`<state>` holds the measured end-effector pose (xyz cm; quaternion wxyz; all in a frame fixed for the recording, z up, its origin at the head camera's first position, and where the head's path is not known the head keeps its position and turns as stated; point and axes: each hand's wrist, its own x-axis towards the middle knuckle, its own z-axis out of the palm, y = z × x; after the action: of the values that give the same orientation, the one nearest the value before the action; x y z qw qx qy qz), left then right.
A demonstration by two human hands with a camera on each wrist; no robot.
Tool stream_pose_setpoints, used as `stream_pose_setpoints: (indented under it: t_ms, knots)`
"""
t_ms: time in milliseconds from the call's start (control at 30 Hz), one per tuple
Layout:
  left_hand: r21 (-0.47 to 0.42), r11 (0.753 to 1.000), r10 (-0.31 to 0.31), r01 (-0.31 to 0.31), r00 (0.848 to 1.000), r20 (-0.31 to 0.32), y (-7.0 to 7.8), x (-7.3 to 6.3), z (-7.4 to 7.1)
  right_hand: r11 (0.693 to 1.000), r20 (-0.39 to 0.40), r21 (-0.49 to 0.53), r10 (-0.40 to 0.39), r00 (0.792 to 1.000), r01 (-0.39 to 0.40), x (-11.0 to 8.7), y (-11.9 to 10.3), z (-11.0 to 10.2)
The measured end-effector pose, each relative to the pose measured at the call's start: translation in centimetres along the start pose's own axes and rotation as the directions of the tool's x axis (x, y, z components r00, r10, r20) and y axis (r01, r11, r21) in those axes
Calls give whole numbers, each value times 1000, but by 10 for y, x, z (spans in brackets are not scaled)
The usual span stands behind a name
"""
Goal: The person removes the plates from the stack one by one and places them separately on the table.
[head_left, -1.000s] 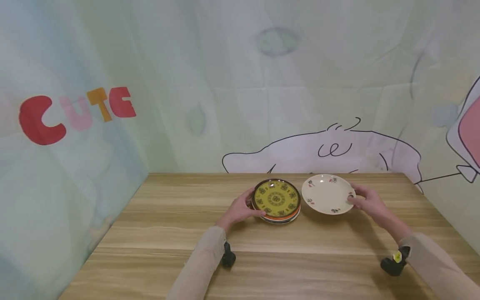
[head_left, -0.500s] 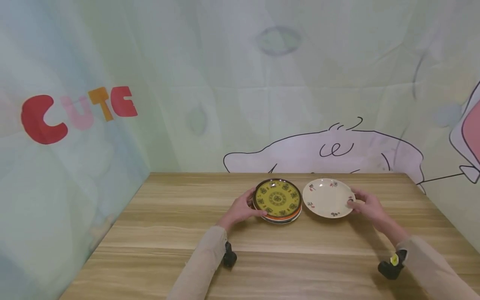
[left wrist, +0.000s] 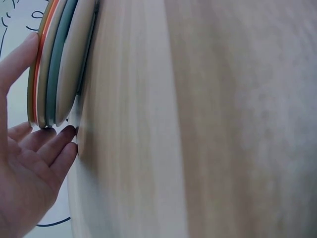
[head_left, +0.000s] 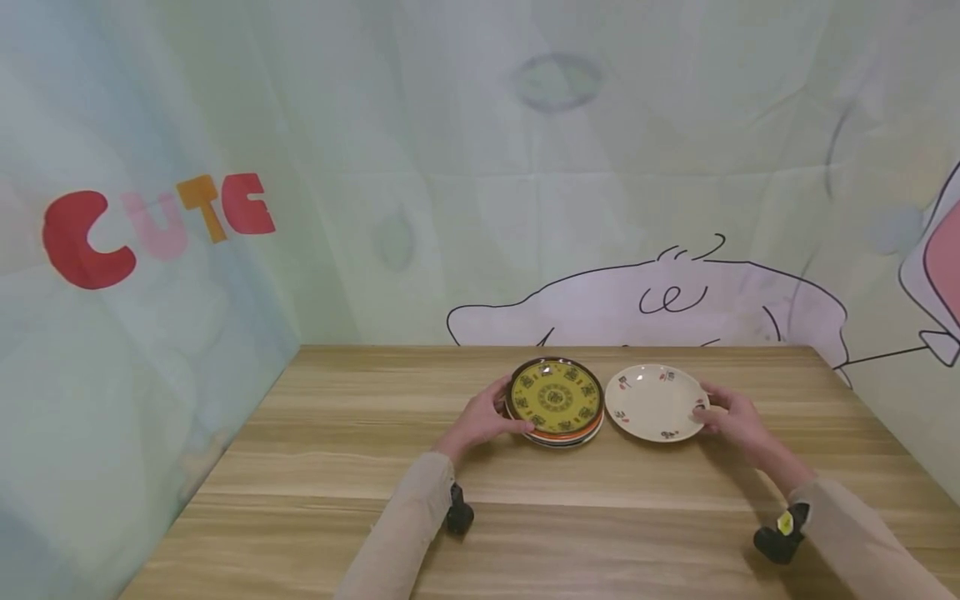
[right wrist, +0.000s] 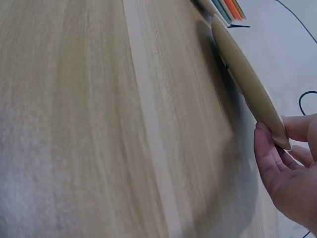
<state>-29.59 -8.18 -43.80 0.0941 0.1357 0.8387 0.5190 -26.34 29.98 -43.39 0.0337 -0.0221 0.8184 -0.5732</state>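
Note:
A stack of plates (head_left: 555, 398) stands on the wooden table, its top plate yellow-green with a dark rim and dark motifs. Orange, cream and teal edges of the lower plates (left wrist: 53, 64) show in the left wrist view. Round the stack's left side rests my left hand (head_left: 482, 421), thumb on the near rim and fingertips at the edge. To the right, my right hand (head_left: 738, 423) pinches a cream plate (head_left: 652, 402) with small red and black prints. My thumb lies over its rim and the other fingers (right wrist: 267, 153) are under it. The plate is close over the table, beside the stack.
The wooden table (head_left: 360, 492) ends at the back against a printed cloth (head_left: 360, 258) that also hangs along its left side. Black wrist mounts (head_left: 782, 533) sit at both cuffs.
My right hand has lowered the cream plate and brought it slightly nearer to me, beside the stack. The left hand and the stack have stayed in place.

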Motion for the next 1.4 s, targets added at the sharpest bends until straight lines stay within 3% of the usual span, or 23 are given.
stream_pose_setpoints:
  t_ms: [667, 767, 1400]
  knots:
    - [-18, 1000, 4, -4, 1000, 13, 6, -2, -2, 996, 33, -93, -8, 999, 11, 3, 10, -1]
    - [-7, 1000, 1, -1, 1000, 5, 0, 2, 0, 994, 33, -111, -14, 999, 17, 3, 11, -2]
    - [18, 1000, -16, 16, 1000, -1, -1, 1, -1, 954, 20, -297, -20, 1000, 25, 2, 1, -2]
